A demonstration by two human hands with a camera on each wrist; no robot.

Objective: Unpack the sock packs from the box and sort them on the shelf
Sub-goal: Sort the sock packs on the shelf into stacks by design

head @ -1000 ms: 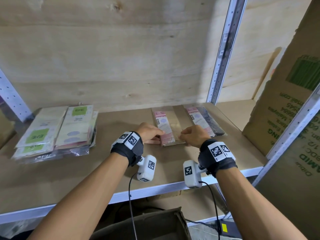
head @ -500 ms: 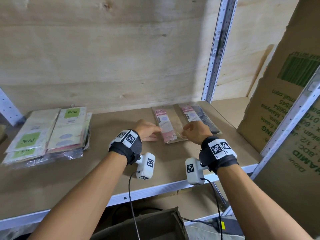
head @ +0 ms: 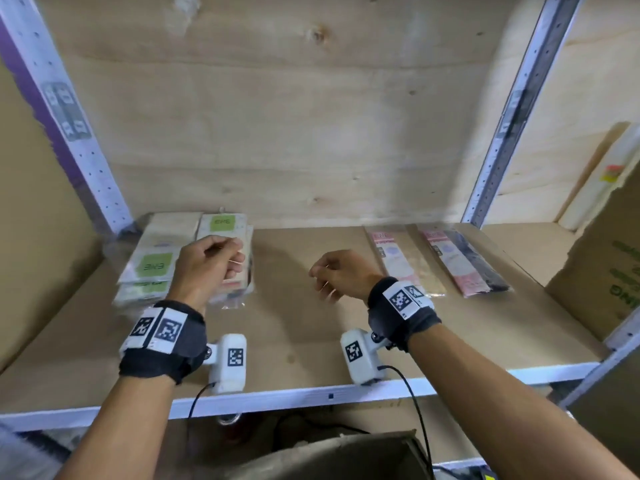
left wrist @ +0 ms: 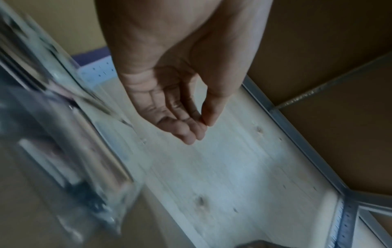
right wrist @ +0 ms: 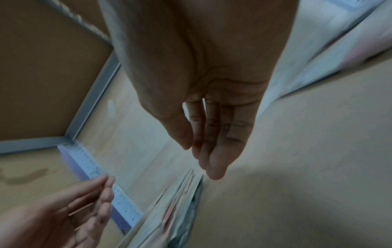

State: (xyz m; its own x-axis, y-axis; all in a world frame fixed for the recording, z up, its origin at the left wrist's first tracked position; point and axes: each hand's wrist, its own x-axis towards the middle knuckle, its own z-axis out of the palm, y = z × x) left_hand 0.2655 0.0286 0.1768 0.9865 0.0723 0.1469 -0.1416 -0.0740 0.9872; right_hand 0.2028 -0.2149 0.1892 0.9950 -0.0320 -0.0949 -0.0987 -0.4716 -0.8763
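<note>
A stack of green-labelled sock packs (head: 152, 268) lies at the shelf's back left, blurred in the left wrist view (left wrist: 63, 151). My left hand (head: 235, 258) hovers just above the stack's right edge, fingers loosely curled, thumb tip against a fingertip (left wrist: 210, 120), nothing visible in it. My right hand (head: 322, 282) hangs over the bare middle of the shelf board (head: 294, 327), fingers nearly straight (right wrist: 214, 167) and empty. To its right lie a pink-labelled pack (head: 401, 265) and another pink pack (head: 457, 265) with a dark pack (head: 485, 268) beside it.
A large printed cardboard sheet (head: 606, 271) leans at the shelf's right end. Perforated metal uprights (head: 512, 109) stand at the back left and right. The rim of a brown box (head: 329, 455) shows below the white shelf edge (head: 311, 396).
Both hands have let go of the pink pack and moved left. The left hand is now over the green-labelled stack, the right over bare shelf. The view has swung left.
</note>
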